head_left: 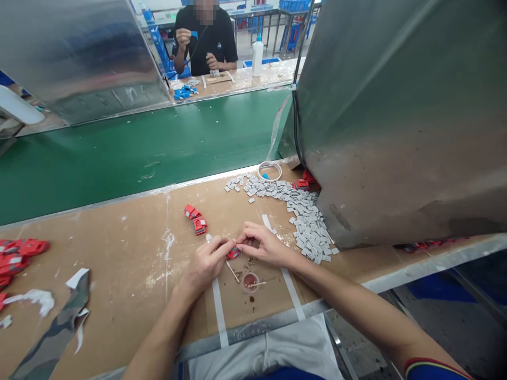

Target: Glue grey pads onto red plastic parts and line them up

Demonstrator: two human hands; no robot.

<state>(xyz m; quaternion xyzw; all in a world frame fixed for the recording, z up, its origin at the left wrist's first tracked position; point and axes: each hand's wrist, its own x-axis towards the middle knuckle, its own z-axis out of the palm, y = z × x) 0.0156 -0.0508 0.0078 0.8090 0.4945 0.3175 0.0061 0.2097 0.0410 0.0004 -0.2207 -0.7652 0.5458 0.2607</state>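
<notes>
My left hand [209, 259] and my right hand [259, 244] meet over the brown work surface, fingers pinched together. Between their fingertips is a small red plastic part [233, 252], mostly covered by the fingers. Just below it lies a thin wooden stick [233, 271]. A small clear cup [250, 282] with reddish-brown liquid stands nearer to me, another stick resting in it. Two similar red parts with grey pieces [199, 226] lie beyond my left hand. To the right of my right hand spreads a pile of small grey rectangular tiles [309, 224].
A tape roll [270, 171] lies behind the tiles. Red parts [19, 253] and a camouflage strip [59, 327] lie at left. A metal panel [407, 132] stands close on the right. Across the green belt [142, 153] sits a person [206, 42] near a white bottle [257, 57].
</notes>
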